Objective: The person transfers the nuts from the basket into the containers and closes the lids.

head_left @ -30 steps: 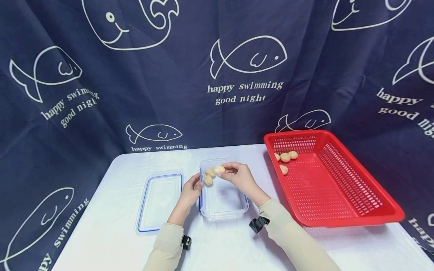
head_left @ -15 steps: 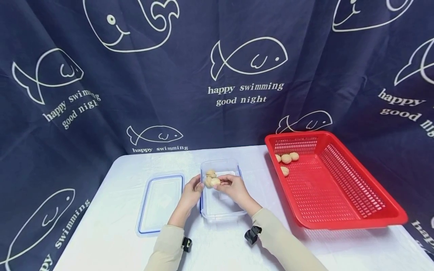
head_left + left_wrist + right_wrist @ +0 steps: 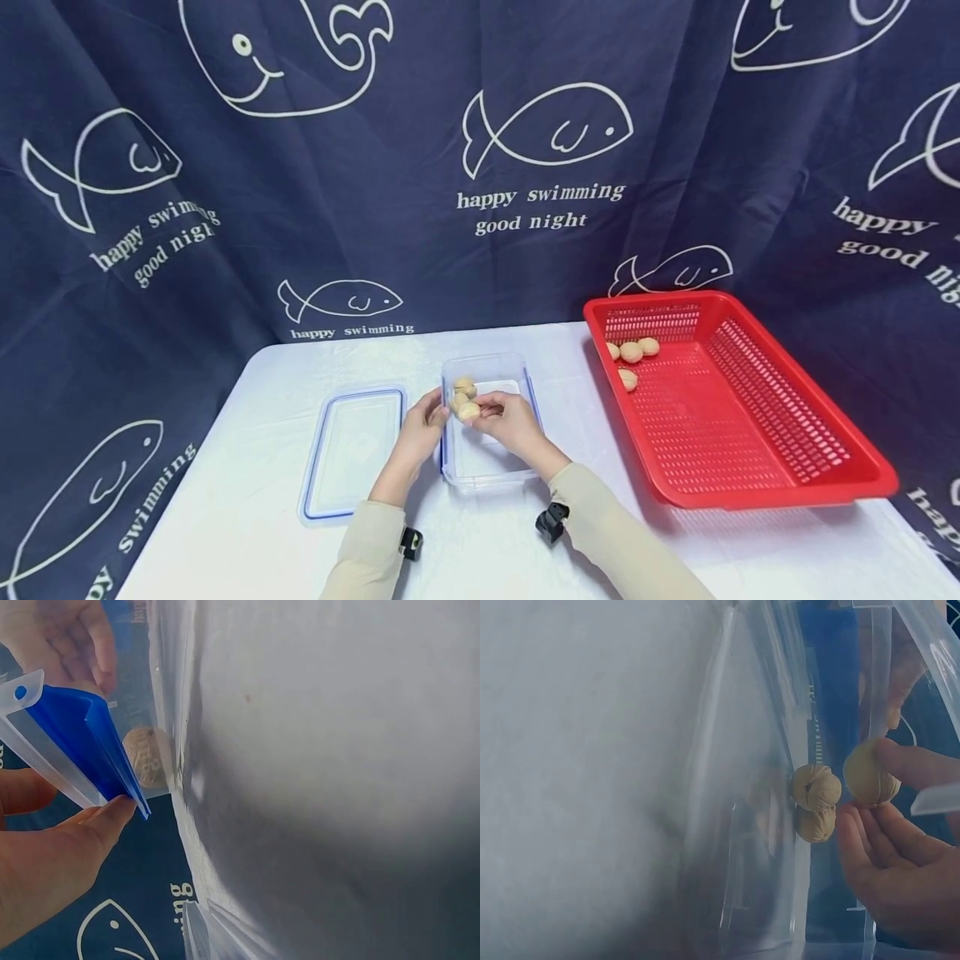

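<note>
A clear plastic food container (image 3: pixel 480 480) with blue-sealed latches stands in the middle of the table. My right hand (image 3: pixel 510 423) reaches inside it and pinches a walnut (image 3: pixel 870 774) between thumb and fingertips, low near the left wall. Other walnuts (image 3: pixel 816 787) lie bunched beside the held one, against that wall. On the outer left side my left hand (image 3: pixel 422 427) grips the container, its thumb (image 3: pixel 116 814) at the edge of the blue latch (image 3: pixel 82 735). Through the clear wall, one walnut (image 3: pixel 146 757) shows in the left wrist view.
Left of the container lies its clear lid (image 3: pixel 354 450) with a blue seal. A large red plastic basket (image 3: pixel 720 417) stands on the right, with several walnuts (image 3: pixel 632 352) in its far left corner. Behind the white table (image 3: pixel 247 517) hangs a dark blue fish-print curtain (image 3: pixel 420 192).
My right hand has come down and toward me inside the container with the walnut, ending beside the other walnuts. The left hand stays on the container's left side.
</note>
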A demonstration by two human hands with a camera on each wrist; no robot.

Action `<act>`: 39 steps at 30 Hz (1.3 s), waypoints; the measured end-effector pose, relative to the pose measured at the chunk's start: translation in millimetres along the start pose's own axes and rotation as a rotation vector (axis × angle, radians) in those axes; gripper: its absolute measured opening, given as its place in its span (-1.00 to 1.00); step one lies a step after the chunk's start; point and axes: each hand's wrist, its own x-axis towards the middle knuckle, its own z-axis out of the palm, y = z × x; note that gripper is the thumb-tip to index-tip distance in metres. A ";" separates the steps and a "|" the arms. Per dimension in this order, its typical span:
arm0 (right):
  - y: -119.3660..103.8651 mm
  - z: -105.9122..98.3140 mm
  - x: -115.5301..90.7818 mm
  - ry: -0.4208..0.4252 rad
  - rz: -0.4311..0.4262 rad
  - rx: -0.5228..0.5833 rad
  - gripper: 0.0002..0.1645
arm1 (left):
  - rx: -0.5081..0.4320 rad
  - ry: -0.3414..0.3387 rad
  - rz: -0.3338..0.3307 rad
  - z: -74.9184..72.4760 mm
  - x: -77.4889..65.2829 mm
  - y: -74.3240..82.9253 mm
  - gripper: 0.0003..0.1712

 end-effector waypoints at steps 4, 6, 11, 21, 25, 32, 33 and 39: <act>-0.2 0.8 0.3 -0.040 0.008 -0.007 -0.61 | -0.003 -0.001 -0.008 -1.1 -1.2 1.7 -0.47; -0.5 0.8 -0.1 -0.046 0.019 -0.016 -0.60 | 0.003 -0.004 -0.006 -1.3 -1.6 2.0 -0.47; -0.9 0.9 -0.9 -0.034 0.004 -0.034 -0.64 | 0.005 -0.009 0.001 -1.8 -2.0 2.6 -0.47; -0.5 -0.9 2.6 0.015 -0.057 0.031 -0.71 | -0.004 -0.011 0.003 -0.9 0.5 5.6 -0.47; -3.9 -3.1 3.0 0.015 -0.060 0.041 -0.72 | -0.009 -0.006 0.003 1.0 2.1 4.2 -0.47; -23.2 -13.2 9.9 0.005 -0.088 0.089 -0.70 | -0.010 0.004 0.002 1.4 1.7 2.3 -0.48; -27.0 -15.2 11.6 0.008 -0.094 0.092 -0.70 | -0.012 0.005 0.000 1.2 1.5 2.5 -0.48; -47.9 -24.2 23.3 0.029 -0.137 0.088 -0.70 | -0.027 0.005 -0.005 -0.1 0.8 2.7 -0.48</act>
